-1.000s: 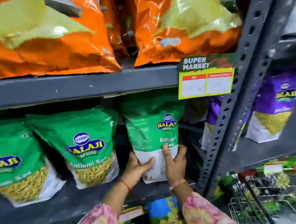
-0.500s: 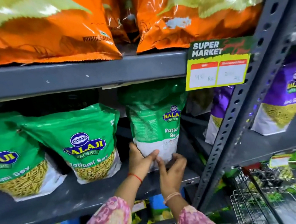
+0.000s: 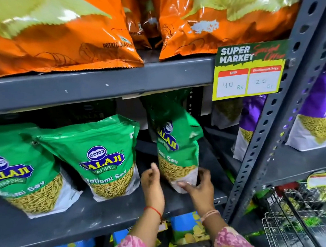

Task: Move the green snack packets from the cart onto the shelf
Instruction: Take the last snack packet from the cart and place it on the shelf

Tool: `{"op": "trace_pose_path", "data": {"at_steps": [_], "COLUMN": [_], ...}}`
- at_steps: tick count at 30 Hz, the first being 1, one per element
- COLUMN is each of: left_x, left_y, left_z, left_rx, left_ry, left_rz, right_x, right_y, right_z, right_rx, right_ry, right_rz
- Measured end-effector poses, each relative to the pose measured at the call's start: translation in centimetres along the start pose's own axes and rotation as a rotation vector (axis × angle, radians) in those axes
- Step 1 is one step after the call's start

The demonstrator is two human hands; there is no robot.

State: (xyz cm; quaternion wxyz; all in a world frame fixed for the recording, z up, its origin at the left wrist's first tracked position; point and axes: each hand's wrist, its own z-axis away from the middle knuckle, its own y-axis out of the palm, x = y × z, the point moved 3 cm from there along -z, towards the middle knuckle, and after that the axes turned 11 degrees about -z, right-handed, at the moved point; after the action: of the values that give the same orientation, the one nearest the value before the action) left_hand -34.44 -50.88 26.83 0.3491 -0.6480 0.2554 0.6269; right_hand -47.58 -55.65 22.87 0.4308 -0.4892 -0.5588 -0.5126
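At the far left of the dark grey metal shelf [image 3: 71,215] a glossy green plastic snack packet [image 3: 20,170] leans back, its clear window showing thin yellow strands. Just beside it stands a second green packet [image 3: 103,159] of the same make, its crinkled top folded forward and its white base resting on the shelf.

Next comes the left hand [image 3: 152,184], raised with fingers loosely curled and parted, just beside the lower left edge of the third green packet [image 3: 175,148]; whether it touches the film cannot be told. That packet stands upright on the shelf, turned edge-on so its printed face is narrow, its top reaching up under the board above. The right hand [image 3: 200,185] cups the packet's white bottom corner, fingers wrapped round its right side and thumb across the front.

Overhead, shiny orange foil bags [image 3: 64,37] with serrated bottom seams sit on the upper board. Further right, a yellow and dark card price tag [image 3: 248,70] hangs from that board's edge, then a perforated grey steel upright [image 3: 274,123], purple packets [image 3: 322,114] beyond it, and the chrome wire cart [image 3: 301,219] at the lower right, holding green packets.
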Motion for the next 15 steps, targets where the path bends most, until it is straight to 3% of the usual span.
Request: {"op": "trace_pose_path", "data": {"at_steps": [5, 9, 15], "left_x": [0.9, 1.3, 2.4], "left_y": [-0.1, 0.4, -0.4], "left_z": [-1.9, 0.3, 1.6], "left_rx": [0.26, 0.399, 0.375], "left_ry": [-0.142, -0.24, -0.265], "left_rz": [-0.092, -0.017, -0.03], "right_x": [0.6, -0.1, -0.4], "right_y": [-1.6, -1.9, -1.4], "right_z": [-2.8, -3.5, -3.4], "right_rx": [0.292, 0.222, 0.159], "right_ry": [0.142, 0.153, 0.109], "right_rz": [-0.048, -0.037, 0.022]}}
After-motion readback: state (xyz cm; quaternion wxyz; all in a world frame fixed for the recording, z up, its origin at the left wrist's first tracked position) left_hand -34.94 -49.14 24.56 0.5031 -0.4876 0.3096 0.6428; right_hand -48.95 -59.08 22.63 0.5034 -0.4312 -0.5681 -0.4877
